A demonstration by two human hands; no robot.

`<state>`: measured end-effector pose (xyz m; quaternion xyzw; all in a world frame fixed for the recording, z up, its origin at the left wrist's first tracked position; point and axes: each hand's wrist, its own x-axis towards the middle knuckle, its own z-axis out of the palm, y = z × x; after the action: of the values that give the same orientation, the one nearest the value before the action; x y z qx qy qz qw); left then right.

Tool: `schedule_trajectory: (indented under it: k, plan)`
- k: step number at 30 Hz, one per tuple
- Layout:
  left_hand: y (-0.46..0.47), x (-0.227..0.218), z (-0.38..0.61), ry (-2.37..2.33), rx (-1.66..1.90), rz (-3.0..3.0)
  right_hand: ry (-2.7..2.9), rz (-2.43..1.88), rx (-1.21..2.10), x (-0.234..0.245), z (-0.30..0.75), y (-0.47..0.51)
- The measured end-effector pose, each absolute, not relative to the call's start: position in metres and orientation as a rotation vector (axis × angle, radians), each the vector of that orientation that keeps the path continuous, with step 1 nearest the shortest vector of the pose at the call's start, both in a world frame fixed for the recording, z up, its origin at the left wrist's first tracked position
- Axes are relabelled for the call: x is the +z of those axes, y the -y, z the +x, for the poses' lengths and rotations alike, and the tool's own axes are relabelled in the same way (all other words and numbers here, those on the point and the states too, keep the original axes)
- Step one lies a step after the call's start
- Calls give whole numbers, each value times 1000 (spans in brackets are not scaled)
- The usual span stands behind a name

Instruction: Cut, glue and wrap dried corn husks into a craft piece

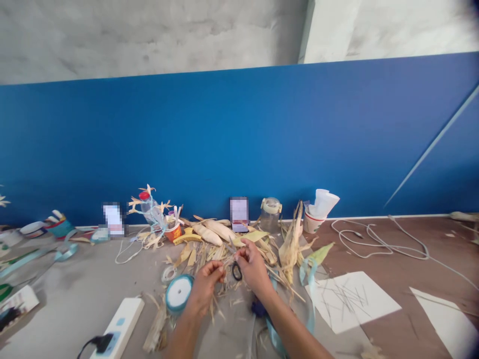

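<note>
Near the middle of the table, my left hand (pixel 205 288) is closed, thumb and fingers pinched on a thin pale strip of corn husk (pixel 227 260). My right hand (pixel 251 265) faces it, fingertips also pinched together at the strip's other side; the exact grip is too small to see clearly. Between and just below the hands shows the black handle of scissors (pixel 236 271), lying close to my right fingers. Dry corn husks (pixel 213 232) are heaped behind both hands. A roll of blue ribbon (pixel 179 294) lies beside my left wrist.
A white power strip (pixel 121 324) lies front left. A ribbon-wrapped bottle (pixel 151 212), a phone (pixel 239 214), a lidded jar (pixel 271 214) and a paper cup (pixel 313 222) stand along the blue partition (pixel 239 134). Rightward are white cables (pixel 385 244) and paper with thin sticks (pixel 352 301).
</note>
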<state>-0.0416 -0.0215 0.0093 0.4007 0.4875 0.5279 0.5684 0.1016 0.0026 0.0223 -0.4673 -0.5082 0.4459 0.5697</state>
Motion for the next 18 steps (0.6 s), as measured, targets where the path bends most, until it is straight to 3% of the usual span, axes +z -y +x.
schedule_trajectory:
  k: [6,18]
  plan:
    - [21,11,-42,-1158,1276,871,1288,-1205,915,23,110,-1]
    - [17,6,-49,-1104,1417,671,2086,-1811,361,15,113,14]
